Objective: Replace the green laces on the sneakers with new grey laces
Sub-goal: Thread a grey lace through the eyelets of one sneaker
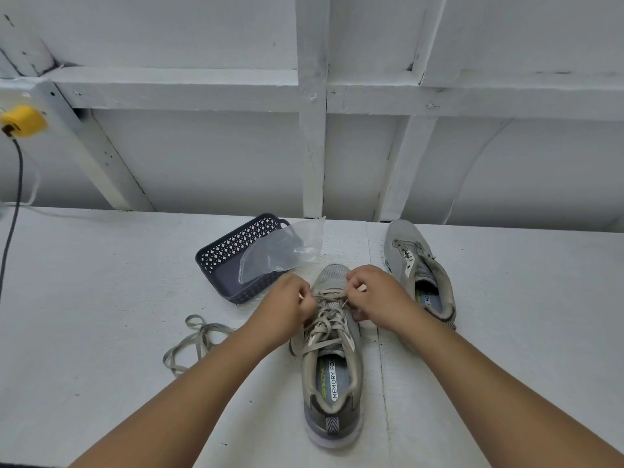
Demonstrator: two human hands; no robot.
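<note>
A grey sneaker [332,376] stands on the white table in front of me, toe pointing away, with an olive-green lace [329,320] crossed through its eyelets. My left hand [287,304] pinches the lace at the left side of the lowest eyelets near the toe. On the right side my right hand [374,295] pinches the same lace. A second grey sneaker [418,268] stands further back on the right; no lace shows in its eyelets. A loose olive-green lace [192,342] lies tangled on the table to the left.
A dark perforated plastic basket [219,261] sits behind my left hand, with a clear plastic bag [280,251] lying half in it. A white framed wall closes the table's far edge. At the far left hang a yellow plug [22,121] and a dark cable [13,211].
</note>
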